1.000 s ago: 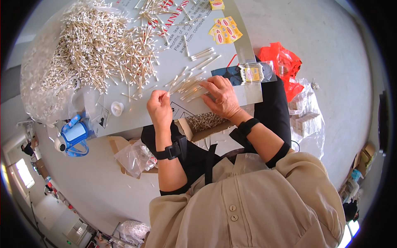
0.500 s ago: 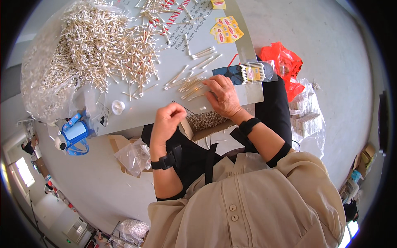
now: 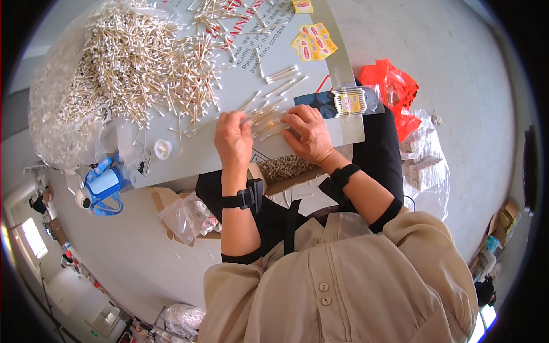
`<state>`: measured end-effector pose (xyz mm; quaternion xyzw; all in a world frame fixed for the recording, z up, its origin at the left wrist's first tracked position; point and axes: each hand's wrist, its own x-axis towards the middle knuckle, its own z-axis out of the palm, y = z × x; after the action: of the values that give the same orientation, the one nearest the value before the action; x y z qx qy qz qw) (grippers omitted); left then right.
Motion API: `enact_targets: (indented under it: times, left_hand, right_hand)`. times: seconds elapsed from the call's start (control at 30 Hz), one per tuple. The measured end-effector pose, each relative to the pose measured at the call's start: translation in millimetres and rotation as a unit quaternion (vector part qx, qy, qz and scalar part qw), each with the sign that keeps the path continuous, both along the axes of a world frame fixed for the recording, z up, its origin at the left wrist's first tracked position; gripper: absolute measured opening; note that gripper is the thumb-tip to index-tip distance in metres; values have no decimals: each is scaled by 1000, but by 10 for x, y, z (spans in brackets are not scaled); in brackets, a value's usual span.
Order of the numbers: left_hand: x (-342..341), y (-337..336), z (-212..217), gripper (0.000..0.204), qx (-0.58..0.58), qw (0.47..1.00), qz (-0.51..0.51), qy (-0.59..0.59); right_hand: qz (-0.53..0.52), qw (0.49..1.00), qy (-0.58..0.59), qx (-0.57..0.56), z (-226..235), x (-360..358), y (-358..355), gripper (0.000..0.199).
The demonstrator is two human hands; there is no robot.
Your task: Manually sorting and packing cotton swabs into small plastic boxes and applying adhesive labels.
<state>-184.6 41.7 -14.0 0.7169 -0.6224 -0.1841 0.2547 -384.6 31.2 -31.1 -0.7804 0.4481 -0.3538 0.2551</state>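
At the far left of the worktop (image 3: 189, 161), a large heap of cotton swabs (image 3: 131, 63) is partly wrapped by a clear plastic bag (image 3: 52, 117). A blue bottle (image 3: 104, 184) is seen at the near left corner, and a small white cup (image 3: 163, 150) is set near the near edge. Over that edge the left hand (image 3: 233, 136) is held, its fingers bunched narrowly at the left end of a loose group of swabs (image 3: 266, 119); because of blur, whether one is pinched cannot be told. Below the edge, an open cardboard box (image 3: 294, 182) is filled with more swabs. The group's right end is met by the right hand (image 3: 310, 136), its fingers bent and its thumb set apart; whether anything is gripped cannot be told. Yellow cards (image 3: 315, 46) are scattered near the right edge. By the near right corner, a row of swabs with a yellow label (image 3: 350, 102) is laid on a dark sheet (image 3: 316, 104). Beyond, a red plastic bag (image 3: 389, 86) is seen.
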Motion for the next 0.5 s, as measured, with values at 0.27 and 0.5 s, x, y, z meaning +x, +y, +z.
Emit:
enact_targets:
  times: [0.27, 0.5]
  left_hand:
    - [324, 116, -32, 19, -29, 997, 70, 33]
    - [179, 9, -36, 21, -64, 996, -7, -64]
  right_hand:
    - [-2, 1000, 2, 0, -11, -26, 2, 30]
    - [1, 1000, 2, -1, 17, -3, 0, 29]
